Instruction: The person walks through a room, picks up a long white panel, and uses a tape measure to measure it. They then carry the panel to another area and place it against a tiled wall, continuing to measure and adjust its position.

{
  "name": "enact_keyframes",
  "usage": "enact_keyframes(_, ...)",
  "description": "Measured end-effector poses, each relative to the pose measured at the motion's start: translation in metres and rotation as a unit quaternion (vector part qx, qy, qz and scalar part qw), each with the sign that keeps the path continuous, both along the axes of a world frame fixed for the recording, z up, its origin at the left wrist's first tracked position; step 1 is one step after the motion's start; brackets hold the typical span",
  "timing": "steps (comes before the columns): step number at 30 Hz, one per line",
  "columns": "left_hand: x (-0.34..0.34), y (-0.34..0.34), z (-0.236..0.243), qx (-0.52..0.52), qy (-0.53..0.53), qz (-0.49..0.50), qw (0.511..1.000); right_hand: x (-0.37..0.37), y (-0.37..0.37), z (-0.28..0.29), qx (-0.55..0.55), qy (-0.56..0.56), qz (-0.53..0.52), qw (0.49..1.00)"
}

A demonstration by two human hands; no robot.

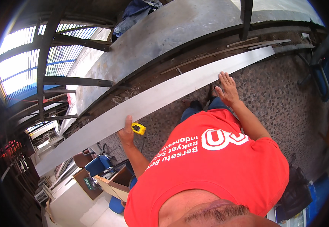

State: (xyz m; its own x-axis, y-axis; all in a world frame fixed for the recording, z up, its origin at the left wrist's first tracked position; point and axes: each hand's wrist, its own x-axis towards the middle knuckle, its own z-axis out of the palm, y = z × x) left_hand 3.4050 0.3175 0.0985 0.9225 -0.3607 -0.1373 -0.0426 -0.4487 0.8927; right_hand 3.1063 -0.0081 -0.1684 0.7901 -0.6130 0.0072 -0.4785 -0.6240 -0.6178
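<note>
A long, flat white board [164,89] stretches slantwise across the view, from the lower left up to the far right. My left hand [126,133] grips its near edge, thumb on the top face and the other fingers hidden. Right beside that hand is a yellow tape measure [138,128] with a dark centre; whether the hidden fingers also hold it, I cannot tell. Further right, my right hand [229,90] reaches the near edge with its fingers stretched out, fingertips touching the board.
Beyond the board runs a grey wall [164,36] with dark beams, and thin wood strips [210,55] lie along its foot. Pebble-patterned floor [274,90] lies below. Blue chairs [98,165] and a wooden desk [115,185] stand at lower left, another blue chair [321,81] at far right.
</note>
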Motion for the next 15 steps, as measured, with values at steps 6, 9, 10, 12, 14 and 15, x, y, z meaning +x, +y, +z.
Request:
enact_keyframes(6,0.001,0.005,-0.003,0.005,-0.011,-0.006,1.0,0.001,-0.008,-0.013,0.033,0.042,-0.065,0.996)
enact_keyframes(9,-0.003,0.0,-0.003,-0.007,-0.011,0.003,1.0,0.003,-0.008,-0.015,0.033,0.041,-0.072,0.996)
enact_keyframes(10,-0.004,0.001,-0.003,-0.008,-0.009,0.009,1.0,0.003,-0.008,-0.014,0.032,0.037,-0.073,0.996)
enact_keyframes(12,-0.004,0.002,-0.004,-0.008,-0.003,0.02,1.0,0.004,-0.006,-0.013,0.031,0.027,-0.074,0.996)
enact_keyframes(14,-0.004,0.004,-0.006,-0.007,-0.003,0.023,1.0,0.005,-0.006,-0.012,0.02,0.012,-0.058,0.998)
enact_keyframes(15,-0.005,0.005,-0.006,-0.006,-0.002,0.024,1.0,0.005,-0.005,-0.009,0.014,0.004,-0.05,0.999)
